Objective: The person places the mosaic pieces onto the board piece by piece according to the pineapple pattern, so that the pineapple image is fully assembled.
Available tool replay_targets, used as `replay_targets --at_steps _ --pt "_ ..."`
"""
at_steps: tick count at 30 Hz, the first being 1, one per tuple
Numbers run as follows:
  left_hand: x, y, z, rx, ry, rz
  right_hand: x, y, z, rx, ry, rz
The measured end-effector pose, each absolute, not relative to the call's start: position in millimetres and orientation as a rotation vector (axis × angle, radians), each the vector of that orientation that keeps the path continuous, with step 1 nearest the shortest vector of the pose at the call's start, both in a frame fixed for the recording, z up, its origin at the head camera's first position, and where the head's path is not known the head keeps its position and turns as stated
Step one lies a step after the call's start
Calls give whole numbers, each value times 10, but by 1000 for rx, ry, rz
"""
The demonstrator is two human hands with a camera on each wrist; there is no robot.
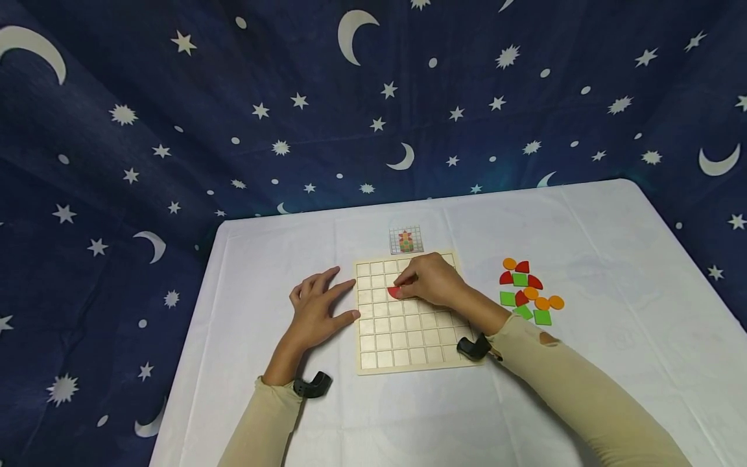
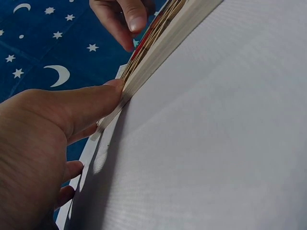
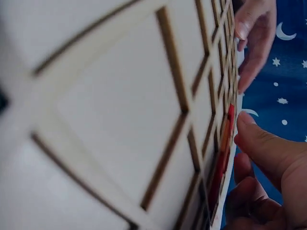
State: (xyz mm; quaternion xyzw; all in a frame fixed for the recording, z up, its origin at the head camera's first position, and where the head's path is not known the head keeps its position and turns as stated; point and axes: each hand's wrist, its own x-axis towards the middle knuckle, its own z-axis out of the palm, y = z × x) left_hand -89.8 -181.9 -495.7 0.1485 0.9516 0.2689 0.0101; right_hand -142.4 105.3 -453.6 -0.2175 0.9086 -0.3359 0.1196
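A pale wooden grid board (image 1: 408, 338) lies on the white table. At its left edge my left hand (image 1: 315, 314) rests with fingers spread; the thumb (image 2: 98, 101) touches the rim in the left wrist view. Over the upper middle of the grid is my right hand (image 1: 434, 280), its thumb and fingers bent at a red quarter-circle piece (image 1: 393, 292), pinching it at board level. In the right wrist view, red (image 3: 218, 175) and orange (image 3: 224, 136) pieces lie low among the grid lines beside the fingers. The right hand hides part of the board from the head view.
Behind the board lies a small pattern card (image 1: 406, 240) with a coloured figure on a grid. To the right are several loose pieces: orange discs (image 1: 556, 303), green squares (image 1: 543, 318) and red quarter circles (image 1: 522, 266). A dark star-patterned cloth (image 1: 327, 162) hangs behind the table.
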Motion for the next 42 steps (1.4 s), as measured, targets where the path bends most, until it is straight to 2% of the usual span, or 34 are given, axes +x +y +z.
replay_targets --at_steps 8,17,22,29,42 --pt "-893 -1823 -4947 458 2972 837 -1451 1246 -4365 -631 2661 -1008" --pt "-894 -1835 -4972 463 2980 829 -1480 1706 -4243 -626 2741 -1005" --pt "-891 -1836 -4984 476 2988 828 -1511 2025 -4243 -638 2808 -947" --pt "-892 -1833 -4986 479 2988 827 -1482 2433 -4300 -520 2832 -851" --pt "-893 -1815 -4968 461 2983 830 -1409 2885 -4400 -420 2853 -788"
